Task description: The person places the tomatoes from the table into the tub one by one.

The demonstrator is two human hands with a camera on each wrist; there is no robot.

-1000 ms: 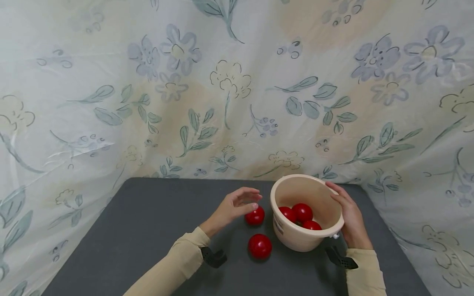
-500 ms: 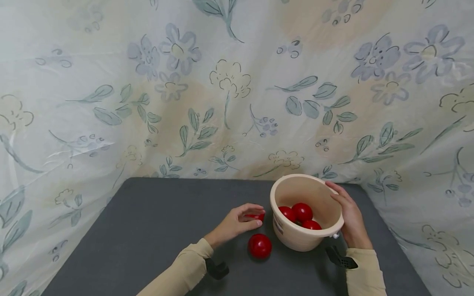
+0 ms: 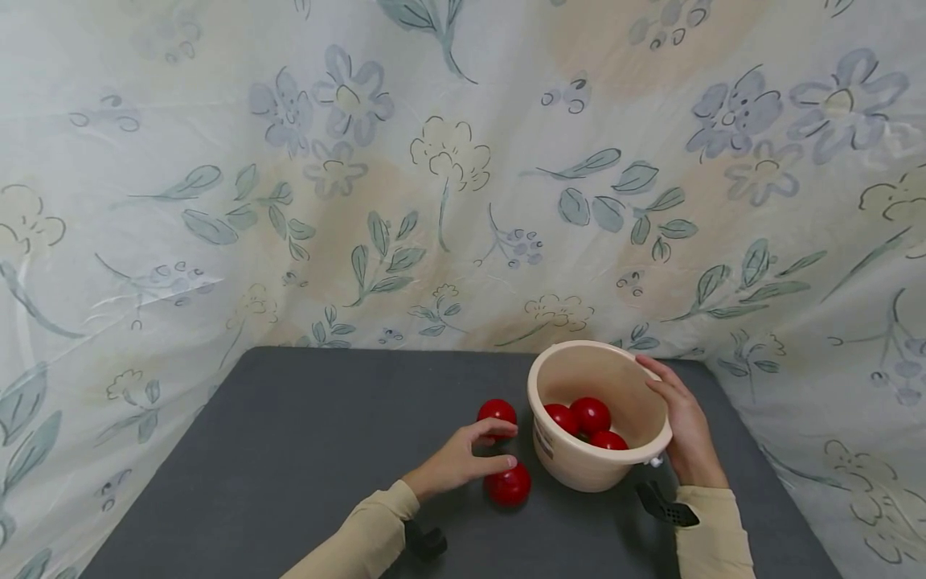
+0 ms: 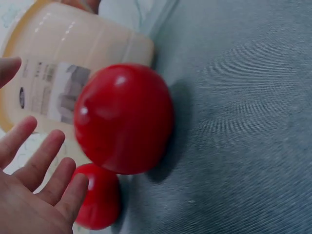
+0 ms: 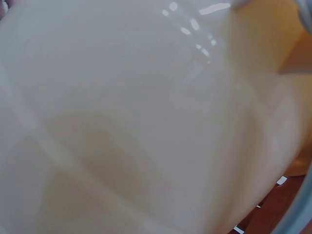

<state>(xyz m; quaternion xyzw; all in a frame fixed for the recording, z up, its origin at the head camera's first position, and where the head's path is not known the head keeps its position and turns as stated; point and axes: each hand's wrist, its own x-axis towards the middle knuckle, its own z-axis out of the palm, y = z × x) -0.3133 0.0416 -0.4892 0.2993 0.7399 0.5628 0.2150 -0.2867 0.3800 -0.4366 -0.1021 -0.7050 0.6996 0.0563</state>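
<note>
Palm facing the tomatoes, my left hand (image 3: 463, 460) hovers with its fingers spread. In the left wrist view, a gap shows between those fingers and the nearer glossy red tomato (image 4: 124, 119); a second tomato (image 4: 97, 197) is partly behind the fingers. The head view has the far tomato (image 3: 497, 413) beyond my fingers and the near tomato (image 3: 508, 487) beneath my thumb. My right hand (image 3: 686, 422) holds the cream plastic bucket (image 3: 589, 470) at the right of its rim. Several tomatoes (image 3: 590, 416) lie inside. Bucket wall fills most of the right wrist view.
The dark grey tabletop (image 3: 325, 426) extends left of the bucket. A floral cloth (image 3: 448, 201) hangs behind the table and along its sides. The bucket stands just right of the two loose tomatoes, near the table's back right.
My left hand has come down and toward me, from over the far tomato to beside the near one. The far tomato shows again. My right hand and the bucket have stayed in place.
</note>
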